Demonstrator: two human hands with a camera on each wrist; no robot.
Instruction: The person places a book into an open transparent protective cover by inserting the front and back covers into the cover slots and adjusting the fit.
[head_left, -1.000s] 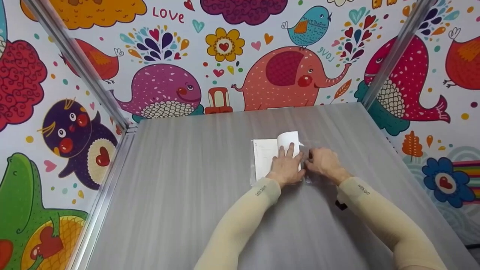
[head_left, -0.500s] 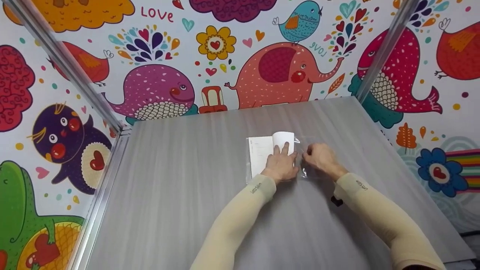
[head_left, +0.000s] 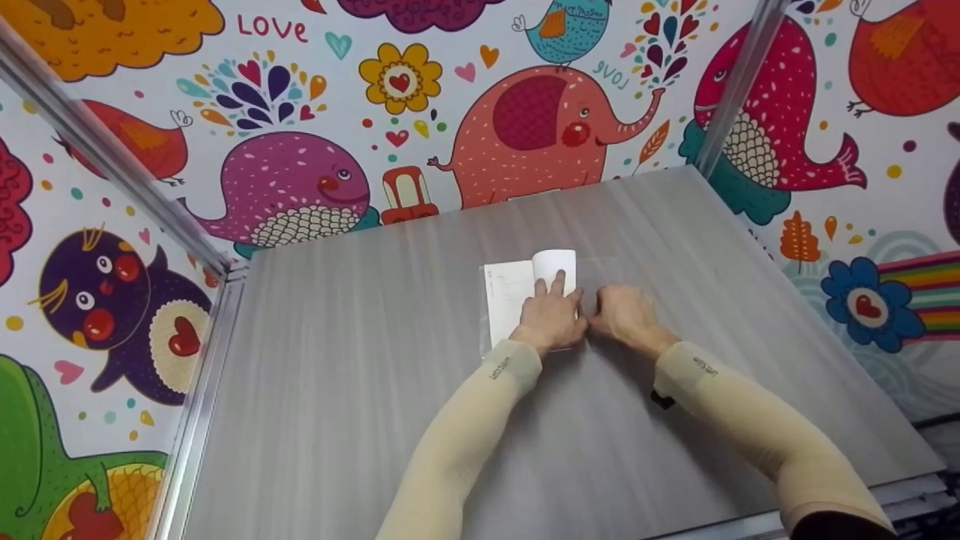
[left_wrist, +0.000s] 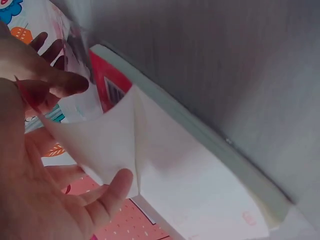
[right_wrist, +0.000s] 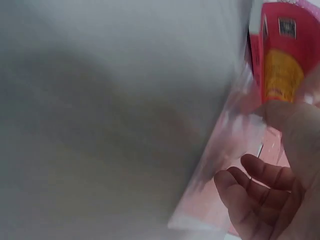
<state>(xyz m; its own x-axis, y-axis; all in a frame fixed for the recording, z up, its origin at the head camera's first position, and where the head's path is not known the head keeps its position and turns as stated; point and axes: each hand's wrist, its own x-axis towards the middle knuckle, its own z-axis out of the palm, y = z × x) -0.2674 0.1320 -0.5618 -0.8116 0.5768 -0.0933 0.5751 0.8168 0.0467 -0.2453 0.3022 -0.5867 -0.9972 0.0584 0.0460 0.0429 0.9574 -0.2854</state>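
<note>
A book point(head_left: 504, 300) with cream pages lies in a clear plastic sleeve, one stiff white leaf point(head_left: 553, 264) curled back at its right. My left hand point(head_left: 550, 319) rests on that leaf with fingers extended; a fingertip presses the white sheet point(left_wrist: 170, 165) in the left wrist view. Just right of the book is my right hand point(head_left: 628, 319). In the right wrist view its thumb touches the clear plastic film point(right_wrist: 227, 135), while its bent fingers point(right_wrist: 235, 187) stand apart from the thumb. The book's red cover point(right_wrist: 287, 47) shows beyond, with a code square and a yellow patch.
The book lies on a grey wood-grain table point(head_left: 360, 360). A wall with cartoon animals point(head_left: 292, 180) stands behind it, with metal posts point(head_left: 739, 90) at the corners. A small black object point(head_left: 662, 400) sits under the right sleeve.
The head view has shifted, so the scene sits further left and up. My right hand has come closer to my left, and the plastic between them shows less. My left hand stays on the leaf.
</note>
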